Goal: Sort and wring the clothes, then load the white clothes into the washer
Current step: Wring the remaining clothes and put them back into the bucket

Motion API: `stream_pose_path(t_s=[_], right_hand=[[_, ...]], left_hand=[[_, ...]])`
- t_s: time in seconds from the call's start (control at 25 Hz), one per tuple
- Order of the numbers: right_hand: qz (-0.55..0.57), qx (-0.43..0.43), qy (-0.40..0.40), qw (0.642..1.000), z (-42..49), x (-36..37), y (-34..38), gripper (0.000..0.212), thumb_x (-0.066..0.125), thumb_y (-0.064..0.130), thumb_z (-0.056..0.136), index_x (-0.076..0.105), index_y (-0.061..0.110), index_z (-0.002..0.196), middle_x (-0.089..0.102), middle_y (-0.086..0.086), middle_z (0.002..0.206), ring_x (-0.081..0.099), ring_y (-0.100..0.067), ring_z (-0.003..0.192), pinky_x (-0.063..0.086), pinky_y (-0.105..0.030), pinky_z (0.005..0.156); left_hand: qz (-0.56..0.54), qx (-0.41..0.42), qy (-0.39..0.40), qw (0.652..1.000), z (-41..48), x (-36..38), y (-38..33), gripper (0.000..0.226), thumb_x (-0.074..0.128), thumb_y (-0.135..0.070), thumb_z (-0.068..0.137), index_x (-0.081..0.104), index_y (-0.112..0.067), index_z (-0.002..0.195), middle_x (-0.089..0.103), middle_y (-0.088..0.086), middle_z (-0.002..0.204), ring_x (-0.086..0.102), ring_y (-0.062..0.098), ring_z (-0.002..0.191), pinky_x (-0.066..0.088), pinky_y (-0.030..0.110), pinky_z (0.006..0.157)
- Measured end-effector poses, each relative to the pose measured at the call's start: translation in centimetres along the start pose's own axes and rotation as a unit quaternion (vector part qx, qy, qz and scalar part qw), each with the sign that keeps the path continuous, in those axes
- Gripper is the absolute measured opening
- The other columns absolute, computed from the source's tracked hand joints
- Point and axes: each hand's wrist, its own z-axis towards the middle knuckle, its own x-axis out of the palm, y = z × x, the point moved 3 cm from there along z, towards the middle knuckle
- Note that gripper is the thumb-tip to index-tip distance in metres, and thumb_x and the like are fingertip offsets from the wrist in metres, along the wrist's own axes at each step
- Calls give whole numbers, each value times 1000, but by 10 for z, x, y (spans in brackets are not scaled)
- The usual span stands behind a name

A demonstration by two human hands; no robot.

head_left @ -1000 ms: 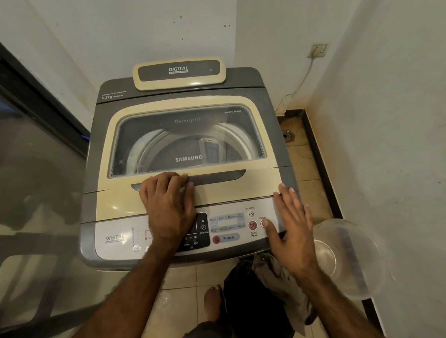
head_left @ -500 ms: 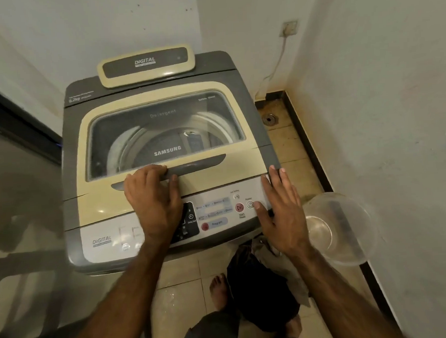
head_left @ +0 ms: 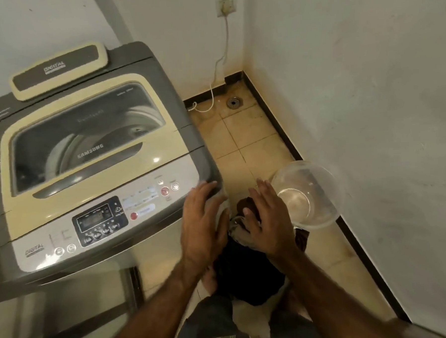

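A top-loading washer [head_left: 93, 175] with a cream lid and a glass window stands at the left, its lid down. On the floor beside its front right corner lies a heap of clothes [head_left: 250, 268], mostly dark, with a pale grey piece on top. My left hand [head_left: 202, 221] hovers over the washer's corner and the heap, fingers straight, holding nothing. My right hand [head_left: 267, 220] hovers just above the heap with its fingers spread, also holding nothing.
A clear plastic basin [head_left: 307, 194] sits on the tiled floor against the right wall. A floor drain [head_left: 233, 102] and a white cord [head_left: 212, 91] from a wall socket [head_left: 225, 6] lie in the far corner. My bare foot shows under the heap.
Both hands have left the washer: the left came off the lid handle, the right off the control panel, and both moved right and down over the clothes heap. The view swung right.
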Motion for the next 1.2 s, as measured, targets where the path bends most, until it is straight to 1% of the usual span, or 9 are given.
stream_pose_path(t_s=[0.12,0.28,0.44,0.6,0.8,0.88,0.96,1.08,1.2], right_hand=[[-12,3,16,1000,-14,-10,-31,54,38,50,105,41,20,150,31,-2,164,22,-19,154,36,-49,116],[-9,29,15,999,-22,-7,-63,53,37,47,106,45,17,148,34,-5,162,25,-20,152,35,-48,117],[-5,95,32,995,-42,28,-110,59,28,51,105,50,14,145,44,-7,156,37,-21,147,39,-48,113],[9,164,76,984,-70,78,-159,57,35,46,102,43,16,150,39,-5,159,32,-21,149,34,-47,119],[12,212,61,975,-91,147,-215,50,49,39,101,50,14,144,50,-8,150,46,-26,140,42,-47,113],[9,225,82,971,-92,178,-236,52,44,41,100,48,15,145,49,-8,151,44,-25,141,40,-49,114],[2,222,93,971,-91,206,-252,55,40,43,99,47,16,146,49,-7,152,42,-25,143,38,-50,115],[16,220,95,971,-91,244,-272,54,50,37,97,46,15,147,50,-7,151,42,-24,142,33,-48,119],[-10,204,107,973,-95,272,-288,62,59,39,93,45,17,148,49,-6,151,43,-25,141,29,-46,121]], left_hand=[[0,-2,42,999,-2,39,-28,33,64,-26,94,66,-13,125,48,10,148,38,25,144,42,49,111],[-9,-21,105,994,-6,93,-37,32,59,-32,98,63,-17,127,50,3,143,46,20,133,47,37,106],[-3,-70,195,978,-30,162,2,36,48,-35,99,57,-22,131,50,-3,140,47,15,129,47,39,103],[3,-101,258,961,-56,228,49,37,51,-35,98,54,-19,131,52,0,135,52,19,122,51,42,98],[-6,-111,307,945,-82,300,91,33,62,-27,95,58,-17,126,54,3,133,52,25,120,51,38,93],[-2,-114,328,938,-91,328,103,35,64,-27,93,59,-16,126,53,3,135,51,25,122,51,39,93],[-10,-106,340,935,-98,355,117,37,66,-26,92,59,-15,126,53,4,134,49,24,124,49,40,99],[4,-56,326,944,-108,393,137,41,66,-23,87,61,-10,125,56,11,131,49,27,123,49,47,101],[85,-39,361,928,-112,423,151,57,67,-33,83,54,-20,137,48,12,145,40,35,135,41,58,105]])
